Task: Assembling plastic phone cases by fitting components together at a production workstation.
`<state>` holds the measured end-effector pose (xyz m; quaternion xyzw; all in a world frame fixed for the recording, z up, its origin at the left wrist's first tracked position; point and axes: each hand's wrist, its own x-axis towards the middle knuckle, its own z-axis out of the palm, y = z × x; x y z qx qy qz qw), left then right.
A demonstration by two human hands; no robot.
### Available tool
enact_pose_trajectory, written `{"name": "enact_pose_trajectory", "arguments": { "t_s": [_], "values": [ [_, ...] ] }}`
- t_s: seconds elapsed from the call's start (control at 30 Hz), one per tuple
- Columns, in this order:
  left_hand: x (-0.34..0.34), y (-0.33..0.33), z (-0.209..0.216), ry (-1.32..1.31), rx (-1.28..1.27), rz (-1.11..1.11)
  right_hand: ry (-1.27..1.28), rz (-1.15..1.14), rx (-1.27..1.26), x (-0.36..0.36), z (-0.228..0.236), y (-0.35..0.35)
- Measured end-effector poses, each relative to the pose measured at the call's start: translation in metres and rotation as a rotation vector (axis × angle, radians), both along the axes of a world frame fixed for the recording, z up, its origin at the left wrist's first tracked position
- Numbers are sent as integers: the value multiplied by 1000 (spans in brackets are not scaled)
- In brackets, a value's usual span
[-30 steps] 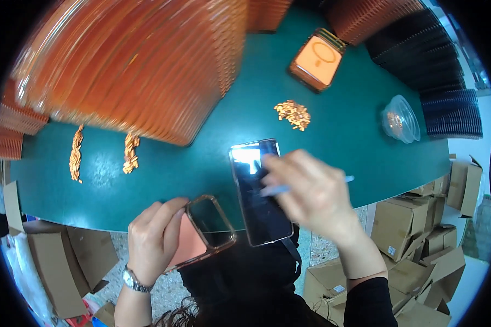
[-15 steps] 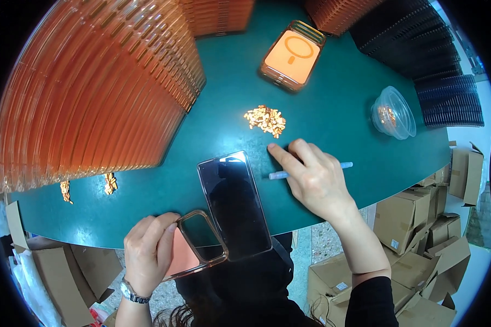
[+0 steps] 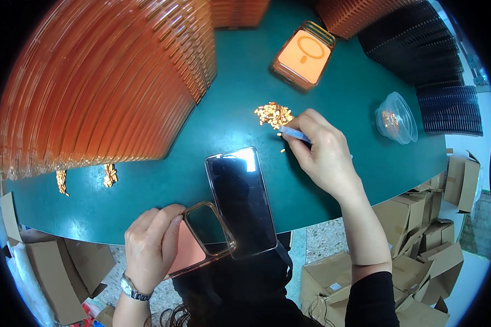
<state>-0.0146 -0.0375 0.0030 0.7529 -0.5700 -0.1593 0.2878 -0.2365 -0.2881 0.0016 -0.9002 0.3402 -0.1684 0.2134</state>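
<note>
My left hand, a watch on its wrist, grips a phone case with a clear amber rim, a large camera opening and a pinkish-orange back. The case is at the table's near edge, close beside a dark-screened phone that partly overhangs the edge. In the fingers of my right hand is a slim light-blue pen-like stick. Its tip is at the near right side of a heap of small gold-coloured pieces. A couple of loose pieces lie just beneath the tip.
Rows of amber phone cases fill the left side of the green table. Further back lies a stack of amber cases. Dark cases and a clear plastic tub are at right. Cardboard boxes stand on the floor.
My right hand has picked the pen-like stick up off the table and brought its tip to the gold heap. Some pieces have come away from the heap. My left hand still holds the case.
</note>
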Motion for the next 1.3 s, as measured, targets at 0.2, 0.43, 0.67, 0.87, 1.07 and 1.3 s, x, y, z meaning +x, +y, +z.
{"name": "enact_pose_trajectory", "arguments": {
  "t_s": [0.2, 0.43, 0.67, 0.87, 1.07, 1.3],
  "values": [
    [3, 1, -1, -11, -7, -9, 80, 26, -22, 6, 9, 1],
    [4, 0, -1, -14, -12, -31, 103, 97, -60, 12, 12, -1],
    [5, -2, -1, -32, -28, -38, 227, 143, -25, 17, 22, -8],
    [10, 5, 2, -35, -36, -35, 339, 185, -12, 28, 33, -12],
    [9, 2, -4, -22, -51, -42, 403, 187, -28, 27, 37, -9],
    [11, 4, -1, -2, -33, -75, 251, 182, -19, 24, 34, -3]
  ]
}}
